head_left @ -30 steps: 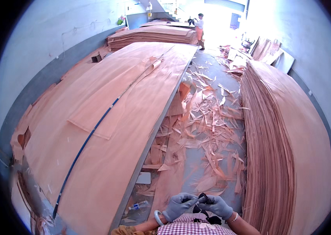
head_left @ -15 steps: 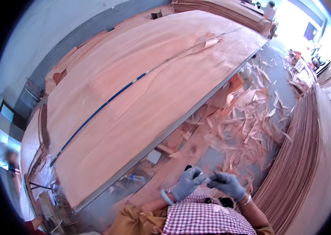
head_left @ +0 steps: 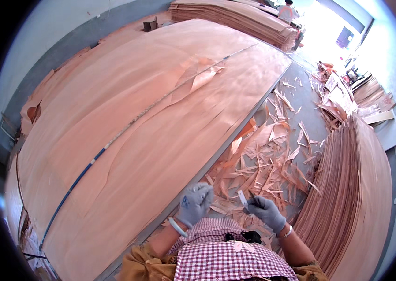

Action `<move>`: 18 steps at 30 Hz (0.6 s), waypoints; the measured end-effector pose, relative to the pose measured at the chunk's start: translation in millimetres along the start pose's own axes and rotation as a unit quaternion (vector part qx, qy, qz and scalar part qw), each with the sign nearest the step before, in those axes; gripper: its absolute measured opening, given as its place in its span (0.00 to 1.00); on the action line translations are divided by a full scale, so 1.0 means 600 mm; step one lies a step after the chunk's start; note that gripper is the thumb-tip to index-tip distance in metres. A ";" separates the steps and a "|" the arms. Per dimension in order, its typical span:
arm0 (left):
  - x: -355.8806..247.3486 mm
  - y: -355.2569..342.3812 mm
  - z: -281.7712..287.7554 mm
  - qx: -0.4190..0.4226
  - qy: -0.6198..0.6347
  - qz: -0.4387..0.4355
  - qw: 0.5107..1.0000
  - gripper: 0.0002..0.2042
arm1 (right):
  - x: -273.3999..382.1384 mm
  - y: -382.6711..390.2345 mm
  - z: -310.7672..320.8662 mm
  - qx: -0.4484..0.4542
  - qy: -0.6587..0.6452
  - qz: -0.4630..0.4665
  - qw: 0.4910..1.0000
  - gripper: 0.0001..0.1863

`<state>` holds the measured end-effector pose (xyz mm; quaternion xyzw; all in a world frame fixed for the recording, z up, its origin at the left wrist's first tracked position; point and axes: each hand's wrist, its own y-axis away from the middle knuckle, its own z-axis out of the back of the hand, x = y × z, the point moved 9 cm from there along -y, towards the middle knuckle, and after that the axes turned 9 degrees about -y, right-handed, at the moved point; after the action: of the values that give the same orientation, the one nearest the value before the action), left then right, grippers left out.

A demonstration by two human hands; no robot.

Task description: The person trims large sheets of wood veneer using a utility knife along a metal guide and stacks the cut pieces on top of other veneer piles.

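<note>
My left hand [head_left: 196, 204], in a grey glove, is closed with its fingers curled, beside the near edge of a broad sheet of wood veneer [head_left: 146, 159]. What it holds, if anything, is hidden. My right hand [head_left: 267, 214], also gloved in grey, is closed on a small flat white piece [head_left: 242, 198] that sticks up from the fingers. A short dark tip shows beside that piece, too small to name. Both hands are apart, above a checked apron [head_left: 235, 260]. Across the veneer lies a long thin rod [head_left: 134, 120], blue toward its near end.
Torn veneer strips [head_left: 259, 164] litter the floor beyond my hands. At right stands a tall stack of veneer sheets [head_left: 334, 187]. Another stack [head_left: 235, 21] is at the back, near a person [head_left: 285, 12]. A curled veneer flap [head_left: 206, 78] rises from the sheet.
My hands, close together before, have drawn apart. The white piece now shows clearly in the right one. My view has shifted, so the veneer sheet and rod appear farther left.
</note>
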<state>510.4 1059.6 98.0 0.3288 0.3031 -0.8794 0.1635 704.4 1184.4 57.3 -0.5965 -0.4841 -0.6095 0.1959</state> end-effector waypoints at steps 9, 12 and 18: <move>0.101 -0.251 -0.174 -0.123 -0.287 0.057 0.948 0.14 | 0.124 -0.286 0.192 0.066 0.069 0.009 0.995 0.07; 0.133 -0.292 -0.217 -0.101 -0.332 0.101 0.932 0.15 | 0.133 -0.382 0.236 0.129 0.134 0.011 0.982 0.08; 0.171 -0.287 -0.236 -0.078 -0.341 0.145 0.926 0.16 | 0.164 -0.507 0.193 0.217 0.126 -0.034 0.967 0.11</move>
<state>419.3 1272.5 17.0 0.0361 0.2458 -0.8785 0.4082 497.7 1451.5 18.4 -0.4410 -0.5963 -0.5665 0.3593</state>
